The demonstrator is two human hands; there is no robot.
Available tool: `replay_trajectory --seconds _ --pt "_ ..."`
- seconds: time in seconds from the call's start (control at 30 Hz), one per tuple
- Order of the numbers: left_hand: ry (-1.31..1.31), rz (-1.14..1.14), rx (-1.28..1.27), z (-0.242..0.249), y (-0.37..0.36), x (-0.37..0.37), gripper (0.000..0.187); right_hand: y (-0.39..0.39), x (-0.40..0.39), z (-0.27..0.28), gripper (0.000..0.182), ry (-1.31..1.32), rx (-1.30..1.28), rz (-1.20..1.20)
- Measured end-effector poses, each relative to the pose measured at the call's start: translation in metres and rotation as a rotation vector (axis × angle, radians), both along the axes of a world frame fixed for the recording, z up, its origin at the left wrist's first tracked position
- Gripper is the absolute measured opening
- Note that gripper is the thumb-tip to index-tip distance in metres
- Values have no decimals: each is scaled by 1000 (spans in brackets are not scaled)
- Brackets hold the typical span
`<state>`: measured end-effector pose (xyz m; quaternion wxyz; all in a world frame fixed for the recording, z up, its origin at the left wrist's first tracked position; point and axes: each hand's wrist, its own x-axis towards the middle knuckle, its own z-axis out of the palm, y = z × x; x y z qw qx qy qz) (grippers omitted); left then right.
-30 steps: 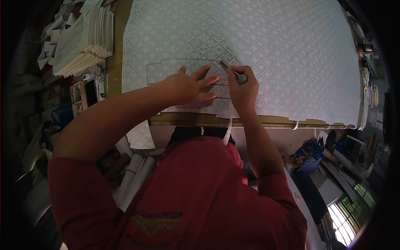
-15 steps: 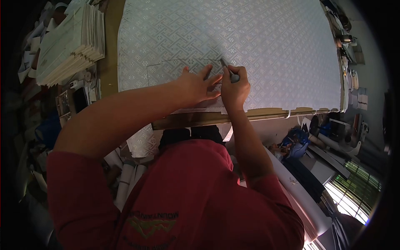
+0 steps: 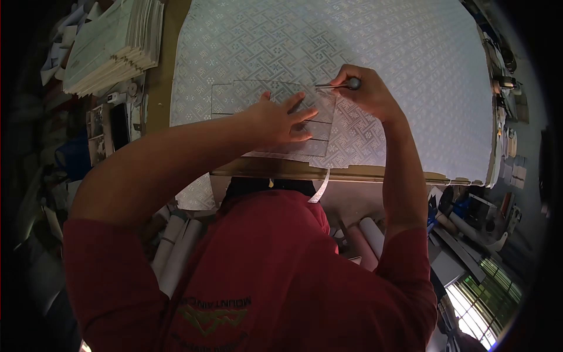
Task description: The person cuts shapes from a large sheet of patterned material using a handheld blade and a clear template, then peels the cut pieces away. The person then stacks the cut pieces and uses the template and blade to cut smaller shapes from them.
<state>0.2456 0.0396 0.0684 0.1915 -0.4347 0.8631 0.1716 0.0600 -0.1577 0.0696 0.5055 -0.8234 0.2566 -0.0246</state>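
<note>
A pale patterned sheet [image 3: 252, 35] covers the tabletop in front of me. On it lies a clear, flat template [image 3: 221, 98] with dark edges and several ruled lines. My left hand [image 3: 278, 120] rests on the template with its fingers spread, pressing it flat. Between the thumb and fingers of my right hand [image 3: 369, 91] is a slim grey knife-like tool [image 3: 353, 83] with a rounded end. Its thin tip points left and sits by the template's upper right corner.
A thick stack of pale sheets [image 3: 111, 50] stands at the table's left. A narrow cut strip [image 3: 320, 188] hangs over the wooden front edge [image 3: 352, 172]. Rolls [image 3: 176, 246] stand below on the left, and clutter lines the floor on the right.
My right hand has swung right and turned, so the tool now lies nearly level with its tip to the left. My left hand stays on the template. The view has shifted slightly.
</note>
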Motion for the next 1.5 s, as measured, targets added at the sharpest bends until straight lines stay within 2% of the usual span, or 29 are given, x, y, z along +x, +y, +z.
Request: replay_trajectory --seconds 0.13,0.33,0.4,0.43,0.5,0.63,0.7,0.77,0.83,0.87,0.93,1.0,1.07,1.13,1.17,1.23,1.3,1.37,1.5 --pt "-45 50 37 1 -2 -1 51 -6 13 -6 9 -42 -95 88" --pt "-24 97 93 -11 -1 -8 47 22 104 -19 12 -117 -81 310" --pt "110 283 120 -21 2 -10 48 35 133 -35 13 -194 -65 347" --pt "104 301 124 -27 3 -11 48 39 140 -42 14 -257 -58 363" --pt "-58 146 7 -35 5 -13 51 43 143 -43 14 -237 -5 365" --pt "26 262 56 -34 3 -10 53 44 144 -53 18 -258 50 338" --pt "80 237 137 -21 0 -6 42 44 144 -52 17 -262 46 338" --pt "62 246 134 -12 -1 -8 42 44 145 -52 16 -265 43 345" --pt "52 265 137 -10 0 -9 43 41 147 -57 15 -258 155 320" --pt "59 208 97 -10 1 -9 44 38 150 -56 15 -257 157 340" --pt "64 169 61 -12 2 -9 45 27 160 -54 15 -270 124 429" --pt "102 305 184 -11 0 -12 43 15 175 -45 16 -229 170 530" --pt "92 326 163 -24 2 -16 44 4 193 -38 17 -188 217 627" --pt "87 346 146 -28 5 -15 45 -3 213 -34 17 -205 179 815" --pt "83 310 126 -21 6 -13 45 -4 225 -33 17 -203 191 829" --pt "81 281 113 -9 2 -10 46 -7 250 -28 15 -168 119 1070" --pt "100 309 287 -3 -7 -10 47 -3 268 -18 15 -80 91 1144" --pt "96 309 284 -1 -8 -9 46 0 279 -15 14 9 59 1221" --pt "91 292 272 -1 -6 -9 45 0 289 -28 16 22 222 1270"
